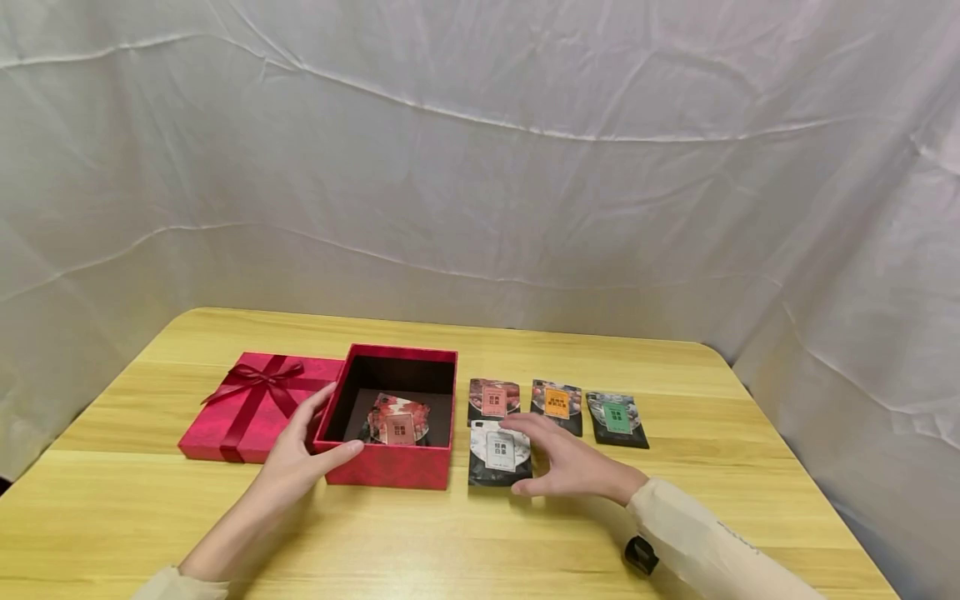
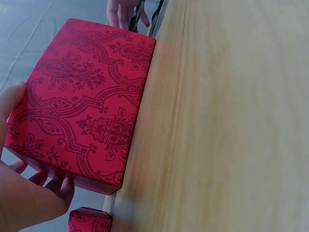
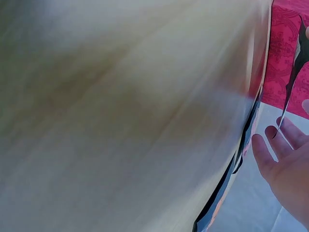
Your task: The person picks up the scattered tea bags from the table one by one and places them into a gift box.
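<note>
An open red gift box (image 1: 390, 471) stands on the table with a red-labelled tea packet (image 1: 401, 423) inside. My left hand (image 1: 292, 450) holds its left side, thumb at the front rim and fingers along the side wall; the left wrist view shows the box's patterned front (image 2: 87, 96). My right hand (image 1: 570, 462) grips a white-and-black tea packet (image 1: 498, 454) by its right side, fingers near the top and thumb near the bottom. In the right wrist view this packet (image 3: 299, 55) appears edge-on, above the table surface.
Tea packets with red (image 1: 493, 398), orange (image 1: 557, 403) and green (image 1: 617, 419) labels lie in a row right of the box. The red lid (image 1: 217, 425) with its ribbon bow rests at the left. A pale cloth (image 1: 480, 167) hangs behind the wooden table (image 1: 375, 542).
</note>
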